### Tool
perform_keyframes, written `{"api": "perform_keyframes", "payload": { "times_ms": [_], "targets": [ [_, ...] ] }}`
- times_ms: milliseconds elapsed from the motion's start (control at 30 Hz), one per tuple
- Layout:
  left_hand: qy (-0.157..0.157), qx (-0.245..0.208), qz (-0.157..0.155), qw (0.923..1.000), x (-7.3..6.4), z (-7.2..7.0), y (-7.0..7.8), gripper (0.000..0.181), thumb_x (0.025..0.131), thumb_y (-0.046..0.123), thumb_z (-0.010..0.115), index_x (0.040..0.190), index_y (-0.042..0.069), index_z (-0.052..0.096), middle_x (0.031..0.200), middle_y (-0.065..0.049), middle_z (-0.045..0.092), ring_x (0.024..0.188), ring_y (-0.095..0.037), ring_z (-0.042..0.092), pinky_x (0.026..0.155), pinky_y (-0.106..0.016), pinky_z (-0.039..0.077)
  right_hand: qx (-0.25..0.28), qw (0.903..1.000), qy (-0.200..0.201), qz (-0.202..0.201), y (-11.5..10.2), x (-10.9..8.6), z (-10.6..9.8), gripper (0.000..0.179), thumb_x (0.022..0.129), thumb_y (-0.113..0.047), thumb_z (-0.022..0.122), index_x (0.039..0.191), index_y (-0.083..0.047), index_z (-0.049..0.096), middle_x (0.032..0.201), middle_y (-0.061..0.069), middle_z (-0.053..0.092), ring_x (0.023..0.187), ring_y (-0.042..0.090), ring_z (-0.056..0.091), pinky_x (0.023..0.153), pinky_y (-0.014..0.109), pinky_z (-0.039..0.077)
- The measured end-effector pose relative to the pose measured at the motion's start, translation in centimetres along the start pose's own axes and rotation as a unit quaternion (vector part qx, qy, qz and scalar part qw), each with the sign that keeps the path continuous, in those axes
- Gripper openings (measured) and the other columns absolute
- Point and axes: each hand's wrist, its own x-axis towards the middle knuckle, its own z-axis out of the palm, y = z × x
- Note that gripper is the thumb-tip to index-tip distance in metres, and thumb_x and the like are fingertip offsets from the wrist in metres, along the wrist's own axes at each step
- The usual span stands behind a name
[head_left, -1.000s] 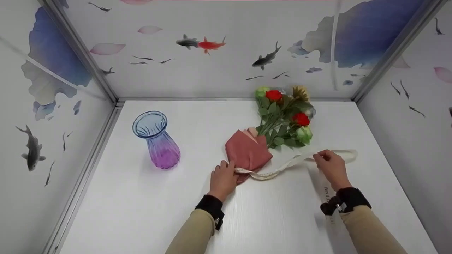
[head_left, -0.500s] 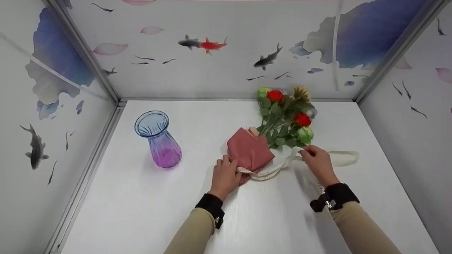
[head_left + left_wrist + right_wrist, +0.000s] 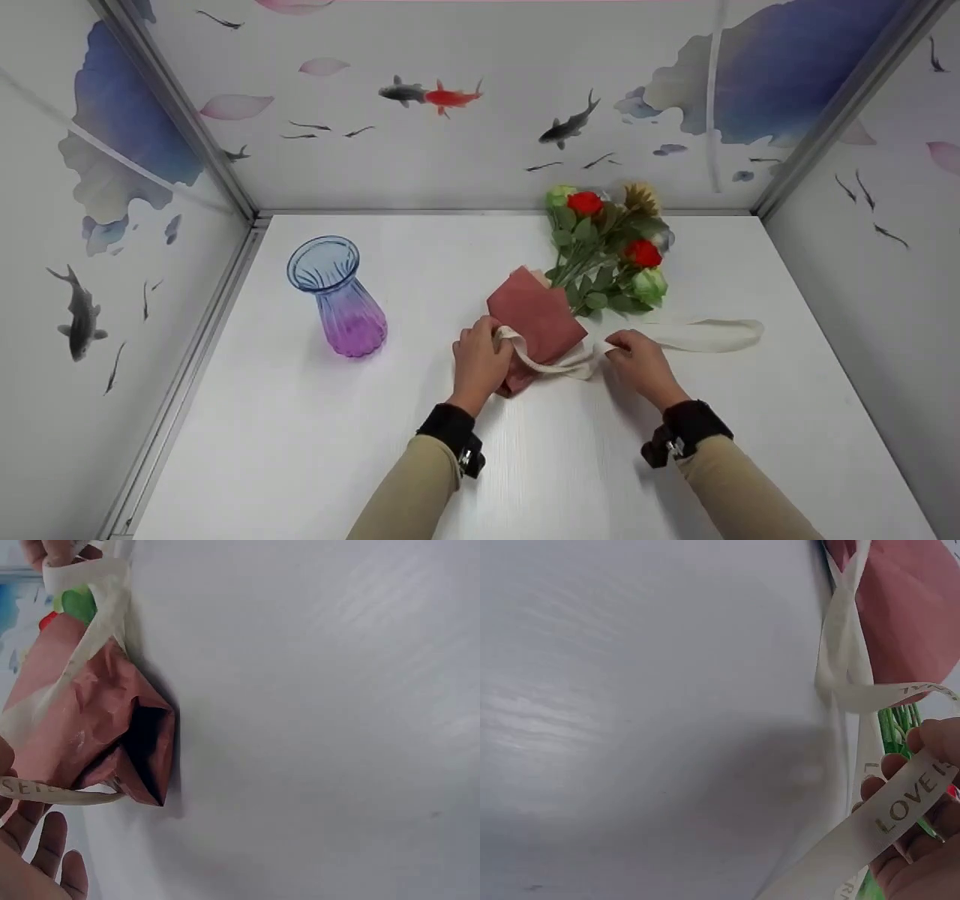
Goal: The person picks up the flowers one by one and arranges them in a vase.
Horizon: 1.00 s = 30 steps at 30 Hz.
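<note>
Taking the wrap as the centre of a clock face in the head view, a blue-and-purple glass vase (image 3: pixel 341 300) stood upright on the table (image 3: pixel 424 255), well apart at nine o'clock, with no stems showing in it. At eight, the left hand (image 3: pixel 478 364) pinched the cream ribbon (image 3: pixel 559 368) at the edge of the reddish wrap (image 3: pixel 541 319). In the middle lay that wrap, folded round the stems and open at its lower end in the left wrist view. The flowers (image 3: pixel 592 240) fanned out of it towards one o'clock. Between three and four, the right hand (image 3: pixel 641 364) pinched the ribbon between thumb and fingers, while a loose length curved away at three.

The wrapping looked done. The ribbon seemed only partway: it crossed the wrap, but no finished knot or bow showed, so fastening it appeared to be left.

Counted from the left: one vase, two hands, one wrap and, as far as could be told, one ribbon. Among the flowers were two green blooms (image 3: pixel 649 286), two red blooms (image 3: pixel 643 253), one yellow-brown bloom (image 3: pixel 641 198) and at least one pale bloom (image 3: pixel 664 239); overlap hid any exact total.
</note>
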Motion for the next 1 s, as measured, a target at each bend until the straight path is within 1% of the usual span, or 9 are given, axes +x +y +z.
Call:
{"api": "perform_keyframes", "payload": {
  "times_ms": [100, 167, 233, 300, 400, 500, 633, 800, 1000],
  "targets": [
    [0.012, -0.075, -0.029, 0.9967, 0.3, -0.3, 0.0, 0.023, 0.097, 0.021, 0.058, 0.119, 0.012, 0.056, 0.099, -0.003, 0.065, 0.096, -0.026, 0.06, 0.094, -0.05, 0.041, -0.002, 0.9999, -0.009, -0.012, 0.0, 0.0, 0.6, 0.02, 0.093, -0.001, 0.062, 0.111, 0.004, 0.069, 0.111, 0.022, 0.069, 0.109, 0.039, 0.064, 0.094, 0.054, 0.05],
    [0.02, -0.118, -0.045, 0.9918, 0.5, -0.6, -0.1, 0.028, 0.097, 0.022, 0.059, 0.123, 0.013, 0.053, 0.091, -0.001, 0.06, 0.086, -0.021, 0.057, 0.091, -0.047, 0.041, -0.001, 0.9996, -0.017, -0.021, -0.2, 0.0, 1.0, 0.024, 0.094, -0.003, 0.062, 0.117, 0.004, 0.068, 0.113, 0.022, 0.068, 0.11, 0.039, 0.063, 0.095, 0.054, 0.049],
    [0.024, -0.166, -0.061, 0.9839, 0.7, -0.9, -0.3, 0.03, 0.097, 0.021, 0.059, 0.126, 0.013, 0.052, 0.084, 0.001, 0.052, 0.076, -0.018, 0.05, 0.082, -0.041, 0.042, 0.004, 0.999, -0.029, -0.033, -0.4, -0.1, 1.3, 0.034, 0.096, -0.006, 0.064, 0.128, 0.003, 0.063, 0.118, 0.022, 0.066, 0.113, 0.039, 0.061, 0.097, 0.055, 0.048],
    [0.03, -0.208, -0.07, 0.975, 0.8, -1.2, -0.4, 0.032, 0.098, 0.019, 0.058, 0.129, 0.012, 0.051, 0.082, 0.0, 0.048, 0.072, -0.016, 0.045, 0.074, -0.036, 0.04, 0.007, 0.998, -0.037, -0.051, -0.7, -0.4, 1.7, 0.047, 0.095, -0.007, 0.067, 0.14, 0.0, 0.055, 0.124, 0.022, 0.061, 0.117, 0.039, 0.058, 0.098, 0.056, 0.047],
    [0.038, -0.258, -0.084, 0.9618, 1.0, -1.6, -0.6, 0.032, 0.1, 0.015, 0.055, 0.131, 0.011, 0.05, 0.085, -0.001, 0.049, 0.07, -0.015, 0.046, 0.066, -0.031, 0.041, -0.001, 0.9957, -0.033, -0.086, -1.3, -0.6, 2.5, 0.065, 0.092, -0.007, 0.072, 0.152, -0.007, 0.046, 0.129, 0.021, 0.055, 0.117, 0.037, 0.056, 0.097, 0.054, 0.048],
    [0.052, -0.282, -0.097, 0.9531, 1.1, -2.0, -0.9, 0.033, 0.099, 0.012, 0.052, 0.132, 0.013, 0.052, 0.089, -0.003, 0.054, 0.069, -0.015, 0.052, 0.063, -0.028, 0.044, -0.026, 0.991, -0.013, -0.131, -2.1, -0.7, 3.2, 0.075, 0.089, -0.009, 0.077, 0.155, -0.011, 0.043, 0.131, 0.021, 0.052, 0.113, 0.037, 0.055, 0.093, 0.054, 0.047],
    [0.071, -0.302, -0.104, 0.945, 1.2, -2.6, -1.4, 0.036, 0.099, 0.009, 0.047, 0.133, 0.017, 0.054, 0.094, -0.005, 0.056, 0.076, -0.019, 0.058, 0.064, -0.029, 0.046, -0.069, 0.9834, 0.007, -0.168, -2.9, -0.8, 4.1, 0.076, 0.087, -0.014, 0.08, 0.154, -0.011, 0.045, 0.13, 0.022, 0.053, 0.109, 0.038, 0.056, 0.091, 0.057, 0.046],
    [0.095, -0.327, -0.117, 0.9328, 1.3, -3.5, -2.4, 0.034, 0.103, 0.014, 0.043, 0.132, 0.02, 0.059, 0.097, -0.005, 0.06, 0.092, -0.024, 0.059, 0.074, -0.032, 0.045, -0.077, 0.983, -0.011, -0.166, -3.5, -1.0, 4.6, 0.073, 0.089, -0.02, 0.08, 0.154, -0.013, 0.046, 0.134, 0.021, 0.05, 0.115, 0.039, 0.054, 0.097, 0.058, 0.042],
    [0.136, -0.352, -0.155, 0.9128, 1.3, -4.6, -4.1, 0.025, 0.103, 0.018, 0.046, 0.115, 0.01, 0.065, 0.1, -0.005, 0.062, 0.096, -0.021, 0.056, 0.083, -0.033, 0.042, -0.088, 0.983, -0.028, -0.158, -3.6, -1.1, 5.1, 0.072, 0.09, -0.024, 0.079, 0.153, -0.013, 0.046, 0.136, 0.019, 0.048, 0.118, 0.037, 0.051, 0.097, 0.059, 0.039]
  ]
}}
